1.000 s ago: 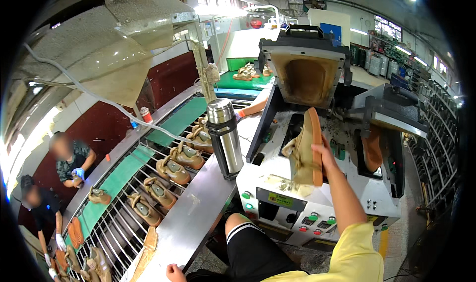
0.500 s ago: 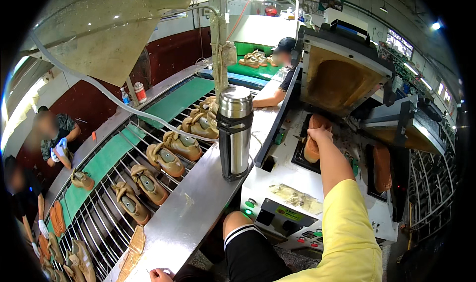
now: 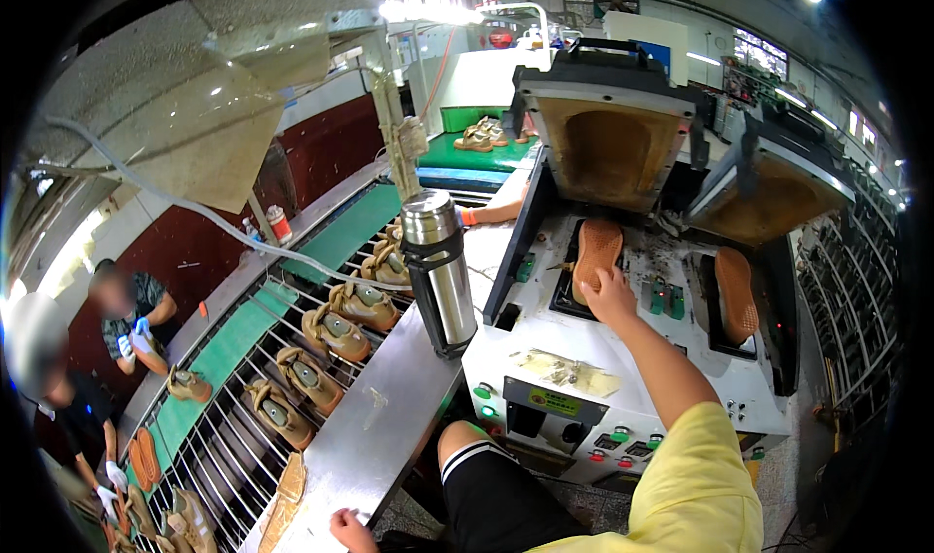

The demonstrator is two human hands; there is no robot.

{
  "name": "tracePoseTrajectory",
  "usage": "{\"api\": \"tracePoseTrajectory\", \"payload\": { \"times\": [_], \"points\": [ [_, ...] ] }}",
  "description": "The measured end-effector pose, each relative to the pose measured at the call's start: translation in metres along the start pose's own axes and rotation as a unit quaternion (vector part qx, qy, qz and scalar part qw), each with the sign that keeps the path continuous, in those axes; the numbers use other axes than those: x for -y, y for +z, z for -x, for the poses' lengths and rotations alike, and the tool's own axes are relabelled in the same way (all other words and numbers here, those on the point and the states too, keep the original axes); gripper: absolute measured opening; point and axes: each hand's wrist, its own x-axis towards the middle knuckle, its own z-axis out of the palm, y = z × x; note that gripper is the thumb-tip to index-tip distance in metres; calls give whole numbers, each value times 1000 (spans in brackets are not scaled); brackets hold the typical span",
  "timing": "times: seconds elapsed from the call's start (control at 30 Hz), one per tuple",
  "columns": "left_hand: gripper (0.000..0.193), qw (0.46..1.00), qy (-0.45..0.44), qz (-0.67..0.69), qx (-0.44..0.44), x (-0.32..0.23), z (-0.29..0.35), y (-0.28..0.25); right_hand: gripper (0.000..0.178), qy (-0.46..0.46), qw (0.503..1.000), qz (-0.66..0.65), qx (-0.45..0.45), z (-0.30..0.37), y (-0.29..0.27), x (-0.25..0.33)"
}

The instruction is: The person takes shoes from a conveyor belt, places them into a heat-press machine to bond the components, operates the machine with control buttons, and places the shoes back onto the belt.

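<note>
My right hand (image 3: 610,297) has its fingers closed on the near end of a brown shoe sole (image 3: 598,247), which lies tread up on the left black bed of a white two-station press (image 3: 569,337). A second brown sole (image 3: 736,290) lies tread up on the right bed, apart from my hand. Above the beds, both press lids (image 3: 608,154) stand raised. Low in the view, my left hand (image 3: 351,531) is loosely curled beside the metal bench edge (image 3: 375,446), with nothing seen in it.
A steel thermos (image 3: 435,276) stands on the bench. Left of it, several tan shoes (image 3: 309,382) sit on a rod conveyor with a green strip (image 3: 243,323). Co-workers (image 3: 126,310) handle shoes across it; another person's arm (image 3: 496,213) reaches in beyond the thermos.
My right hand has slid back from the sole's middle to its near end, uncovering more tread. My left hand has come a little further into view. The whole view has shifted slightly.
</note>
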Motion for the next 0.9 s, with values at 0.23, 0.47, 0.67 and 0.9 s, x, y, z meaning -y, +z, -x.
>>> {"api": "tracePoseTrajectory", "payload": {
  "times": [0.23, 0.47, 0.67, 0.9],
  "points": [
    [52, 904, -110, 185, 370, -150, 100, 158, 45, -47, 976, 81, -194, 68, -83, -156],
    [76, 656, -262, 388, 592, -225, 121, 245, 60, 108, 957, 168, -211, 59, -162, -248],
    [15, 860, -95, 234, 444, -146, 81, 170, 95, 286, 955, 70, -18, 23, -200, -231],
    [9, 997, 30, 7, 69, -50, 11, -4, 117, 409, 907, 76, 64, -32, -161, -292]
  ]
}}
